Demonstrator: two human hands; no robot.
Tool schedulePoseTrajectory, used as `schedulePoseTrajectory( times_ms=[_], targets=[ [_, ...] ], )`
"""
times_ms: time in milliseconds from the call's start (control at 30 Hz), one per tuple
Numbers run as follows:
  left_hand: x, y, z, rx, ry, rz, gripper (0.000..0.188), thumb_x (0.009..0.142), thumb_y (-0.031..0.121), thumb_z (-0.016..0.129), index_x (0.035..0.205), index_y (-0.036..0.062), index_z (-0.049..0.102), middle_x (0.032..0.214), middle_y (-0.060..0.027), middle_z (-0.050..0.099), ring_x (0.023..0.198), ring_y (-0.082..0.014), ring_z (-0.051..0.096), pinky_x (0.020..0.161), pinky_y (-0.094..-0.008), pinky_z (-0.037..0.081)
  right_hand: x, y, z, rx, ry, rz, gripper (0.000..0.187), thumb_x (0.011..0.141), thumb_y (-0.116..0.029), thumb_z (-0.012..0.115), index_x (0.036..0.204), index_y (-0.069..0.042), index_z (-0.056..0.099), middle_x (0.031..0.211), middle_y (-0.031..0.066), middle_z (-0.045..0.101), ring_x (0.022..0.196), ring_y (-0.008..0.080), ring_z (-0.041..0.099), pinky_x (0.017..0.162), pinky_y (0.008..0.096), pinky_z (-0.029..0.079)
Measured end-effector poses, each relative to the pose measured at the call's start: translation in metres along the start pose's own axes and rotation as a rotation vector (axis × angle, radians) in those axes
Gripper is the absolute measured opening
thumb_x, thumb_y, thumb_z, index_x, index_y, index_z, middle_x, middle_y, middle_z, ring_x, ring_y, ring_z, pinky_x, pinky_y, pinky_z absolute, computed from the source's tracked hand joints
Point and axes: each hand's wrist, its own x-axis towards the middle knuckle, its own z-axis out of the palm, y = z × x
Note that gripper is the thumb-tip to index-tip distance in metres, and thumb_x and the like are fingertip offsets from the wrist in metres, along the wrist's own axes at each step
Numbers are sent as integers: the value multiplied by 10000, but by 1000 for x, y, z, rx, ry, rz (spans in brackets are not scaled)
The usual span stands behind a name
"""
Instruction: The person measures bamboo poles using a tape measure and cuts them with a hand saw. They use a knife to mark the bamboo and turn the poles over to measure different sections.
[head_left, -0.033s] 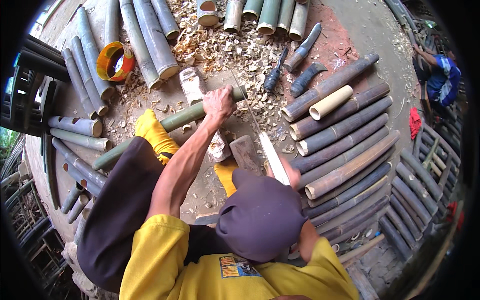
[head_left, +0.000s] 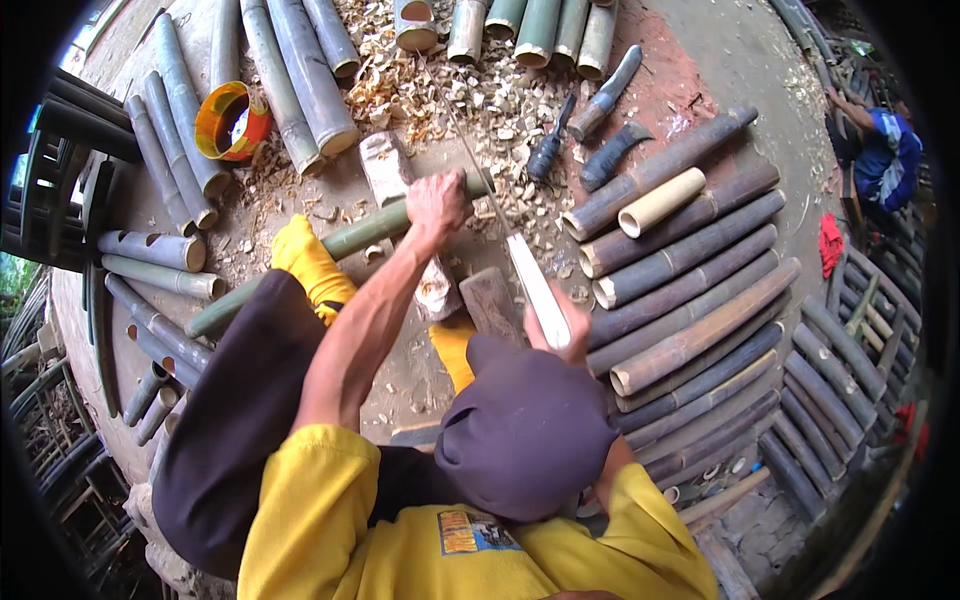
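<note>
My left hand (head_left: 438, 203) is wrapped round a green bamboo pole (head_left: 365, 232) close to its right end, pressing it over a pale wooden block (head_left: 384, 165). My right hand (head_left: 568, 325) holds a hand saw by its long white handle (head_left: 540, 292). The saw's thin blade (head_left: 462, 138) crosses the pole just right of my left hand and points away, over the shavings. How deep the blade sits in the pole cannot be made out. A foot in a yellow sock (head_left: 308, 268) rests against the pole further left, whose other end runs beside my dark trouser leg.
Cut dark bamboo lengths (head_left: 690, 245) lie in a row at right, a short pale piece (head_left: 662, 203) on top. Two dark-handled tools (head_left: 614, 158) lie beyond. Wood shavings (head_left: 500, 100) cover the ground ahead. A yellow-orange ring (head_left: 232, 122) stands at left. Another person (head_left: 888, 160) sits far right.
My right hand and the saw have moved forward, away from me, with the blade reaching further over the shavings. My left hand and the bamboo pole stay almost in place.
</note>
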Motion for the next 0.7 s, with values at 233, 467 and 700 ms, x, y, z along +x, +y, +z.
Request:
schedulePoseTrajectory(
  times_ms=[233,467,700],
  targets=[
    [-1,-8,-5,12,-29,-30,210,692,169,571,882,81,575,763,-175,652,735,-350,654,639,-449,513,-151,-53,-95,-359,-68,28,447,718,-210,673,1070,60,618,907,180,677,665,238,678,609,307,515],
    [2,6,3,-11,-19,6,147,715,159,594,843,89,616,760,-155,659,722,-322,662,612,-415,517,-6,6,-6,-44,33,22,315,737,-60,652,1030,43,598,678,164,581,516,246,587,483,318,458],
    [-1,-11,-10,42,-40,-56,171,694,142,594,847,71,620,773,-165,662,738,-327,664,634,-422,523,-161,-68,-102,-267,-304,336,420,879,-223,524,1215,28,543,1197,164,588,1051,192,597,882,345,468]
  ],
)
